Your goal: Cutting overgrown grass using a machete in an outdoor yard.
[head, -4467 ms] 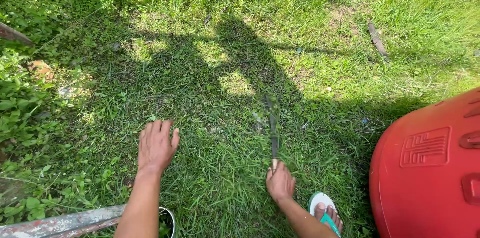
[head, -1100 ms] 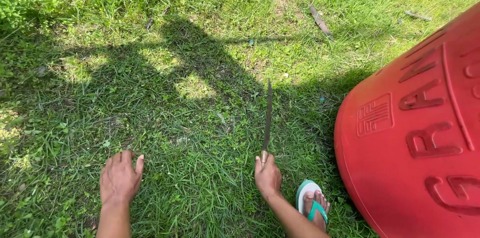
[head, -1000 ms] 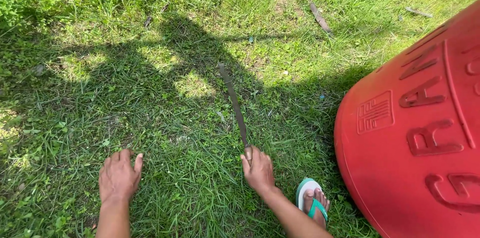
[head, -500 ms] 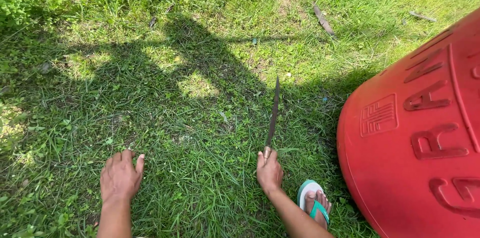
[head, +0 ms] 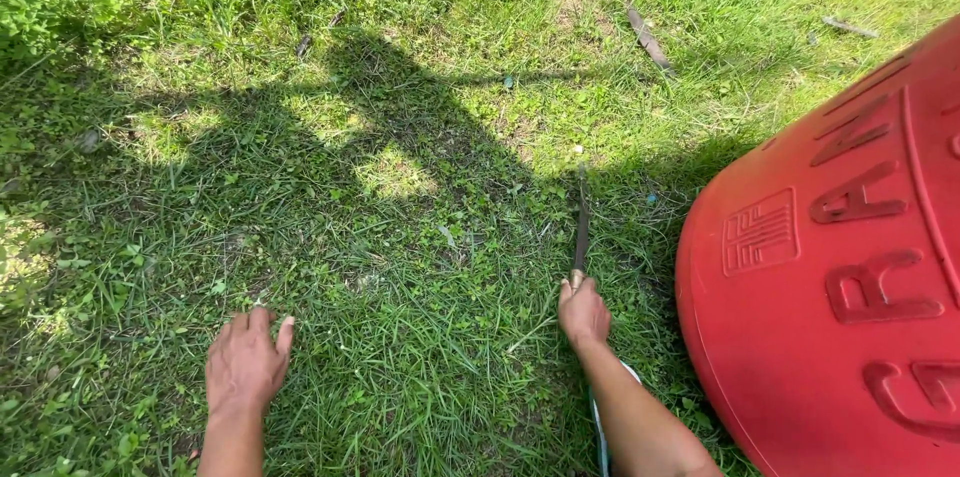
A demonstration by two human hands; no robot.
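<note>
As the head camera looked down on a shaded patch of lawn, the person's left hand (head: 243,367) lay low over the grass (head: 400,357) at the near left, palm down, fingers loosely spread and holding nothing. To the right of it, well apart, the right hand (head: 583,312) was closed in a fist around the handle of a long, thin, dark blade (head: 581,222), which ran straight away from the wrist, low in the grass, with its tip pointing toward the far side. Under the right forearm, the edge of a white and green sandal (head: 600,427) showed in part. Just right of that arm stood a large red plastic drum (head: 850,267), filling the near right corner, with raised lettering moulded into its side. Farther off, the shade gave way to sunlit grass, where a brown stick (head: 648,39) lay beside a bare patch of earth (head: 570,2).
</note>
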